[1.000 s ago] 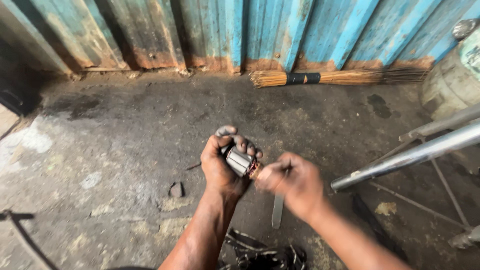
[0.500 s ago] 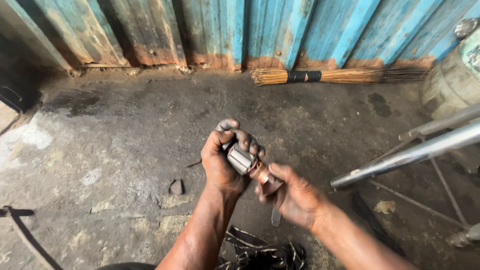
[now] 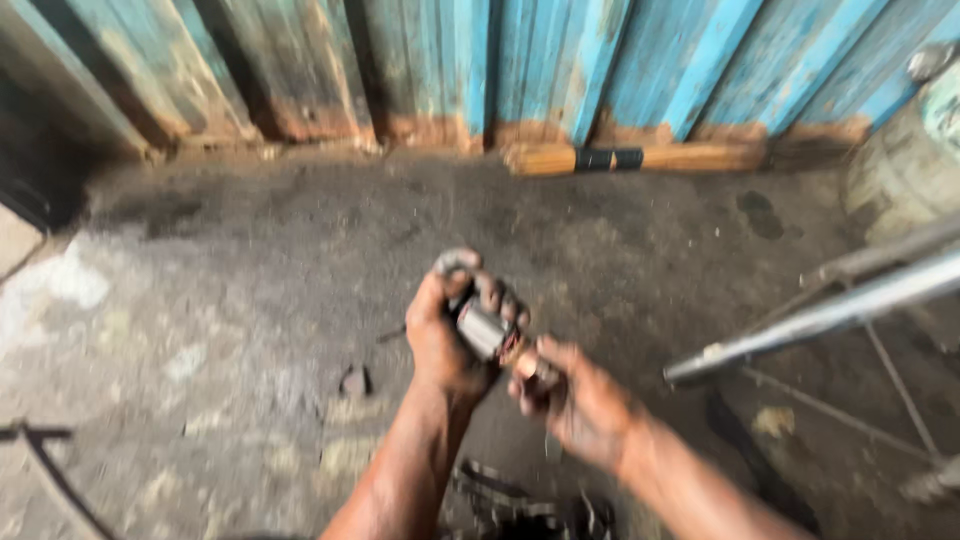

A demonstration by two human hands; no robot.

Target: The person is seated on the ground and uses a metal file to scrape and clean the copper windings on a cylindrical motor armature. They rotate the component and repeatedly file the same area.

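Fingers of the left hand (image 3: 450, 335) are wrapping tightly around a small metal cylindrical part (image 3: 482, 328) above the concrete floor (image 3: 250, 300); the right hand (image 3: 575, 400) is pinching its coppery end, just beside.

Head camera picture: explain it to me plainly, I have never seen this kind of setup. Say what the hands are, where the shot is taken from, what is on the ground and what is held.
No machine here: a person wears a camera on the head, looking down at their own two bare hands above a dirty grey concrete floor. The left hand grips a small silver metal cylinder with a coppery end. The right hand has its fingers at that coppery end; the picture is too blurred to show what they pinch. On the ground a bundled straw broom lies along the blue corrugated metal wall. A shiny metal tube frame stands at the right, and dark metal parts lie below the arms.
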